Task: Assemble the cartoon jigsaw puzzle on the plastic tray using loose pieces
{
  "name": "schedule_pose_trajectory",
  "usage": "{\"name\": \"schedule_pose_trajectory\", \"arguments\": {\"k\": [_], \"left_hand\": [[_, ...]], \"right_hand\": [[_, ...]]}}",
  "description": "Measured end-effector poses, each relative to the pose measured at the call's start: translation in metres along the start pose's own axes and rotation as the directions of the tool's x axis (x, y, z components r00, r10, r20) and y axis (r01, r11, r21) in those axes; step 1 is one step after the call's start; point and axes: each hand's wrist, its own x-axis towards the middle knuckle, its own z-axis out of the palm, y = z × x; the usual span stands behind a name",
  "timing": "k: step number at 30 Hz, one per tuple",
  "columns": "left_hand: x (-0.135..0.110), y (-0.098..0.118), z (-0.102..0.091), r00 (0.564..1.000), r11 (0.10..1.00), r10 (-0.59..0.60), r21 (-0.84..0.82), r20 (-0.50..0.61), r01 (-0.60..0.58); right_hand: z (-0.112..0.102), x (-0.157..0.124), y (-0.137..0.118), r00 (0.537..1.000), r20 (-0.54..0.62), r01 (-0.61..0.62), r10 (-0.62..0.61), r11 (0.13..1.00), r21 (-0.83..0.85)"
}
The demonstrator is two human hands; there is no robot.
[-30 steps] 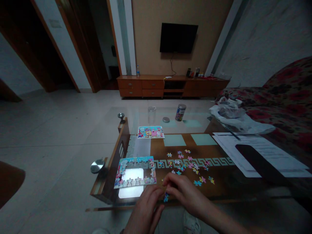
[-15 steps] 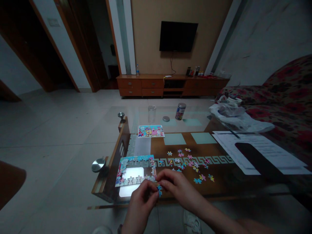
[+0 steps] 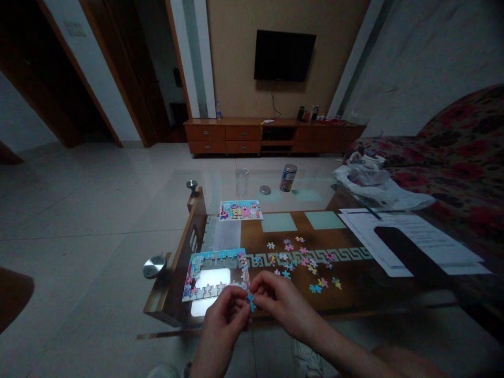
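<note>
Both my hands meet over the near edge of the glass coffee table (image 3: 354,294). My left hand (image 3: 223,320) and my right hand (image 3: 281,304) pinch one small blue jigsaw piece (image 3: 250,300) between their fingertips. Just beyond them lies a half-built jigsaw (image 3: 216,266), its coloured border joined and its middle open. Several loose jigsaw pieces (image 3: 303,262) are scattered to the right of it. A printed cartoon picture (image 3: 241,209) lies further back on the table.
A drinking glass (image 3: 241,181), a lid (image 3: 265,190) and a printed can (image 3: 288,177) stand at the table's far end. Papers with a dark flat object (image 3: 409,241) and a plastic bag (image 3: 378,186) lie at the right, beside a floral sofa (image 3: 452,157). A TV cabinet (image 3: 271,135) stands at the far wall.
My two hands have shifted left, toward the half-built jigsaw's lower right corner. The left hand has come up and joined the right in pinching the blue piece.
</note>
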Motion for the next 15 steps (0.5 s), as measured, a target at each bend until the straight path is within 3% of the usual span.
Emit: {"name": "schedule_pose_trajectory", "arguments": {"k": [9,15], "left_hand": [[0.002,0.001,0.002,0.996,0.988,-0.074,-0.141,-0.043,0.068],[0.008,0.008,-0.006,0.986,0.987,-0.072,-0.156,-0.148,0.048]], "right_hand": [[0.003,-0.001,0.005,0.998,-0.009,0.059,-0.060,0.997,-0.050],[0.012,0.001,0.015,0.954,-0.034,0.269,-0.297,0.904,-0.332]]}}
